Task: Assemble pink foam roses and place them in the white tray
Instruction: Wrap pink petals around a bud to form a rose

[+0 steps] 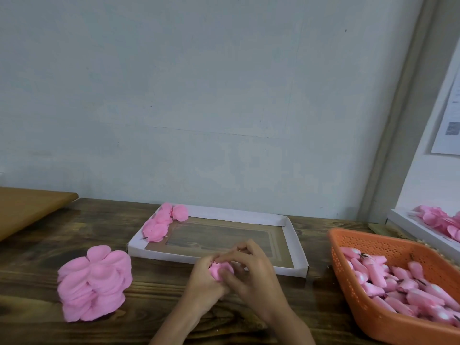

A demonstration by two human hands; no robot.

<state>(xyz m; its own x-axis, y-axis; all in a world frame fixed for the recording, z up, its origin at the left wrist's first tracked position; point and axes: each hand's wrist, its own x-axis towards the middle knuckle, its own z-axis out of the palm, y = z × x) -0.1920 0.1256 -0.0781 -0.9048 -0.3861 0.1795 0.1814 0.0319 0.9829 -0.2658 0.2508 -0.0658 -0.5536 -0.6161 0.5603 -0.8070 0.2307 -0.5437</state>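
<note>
Both my hands meet over the wooden table and hold one pink foam rose between them. My left hand grips it from the left, my right hand curls over it from the right, so most of the rose is hidden. Just behind them lies the white tray, with several finished pink roses in its far left corner. A stack of pink foam petals stands on the table to the left.
An orange perforated basket full of pink rose buds sits at the right. Behind it a second white tray holds more pink flowers. A brown board lies at the far left. A pale wall rises behind the table.
</note>
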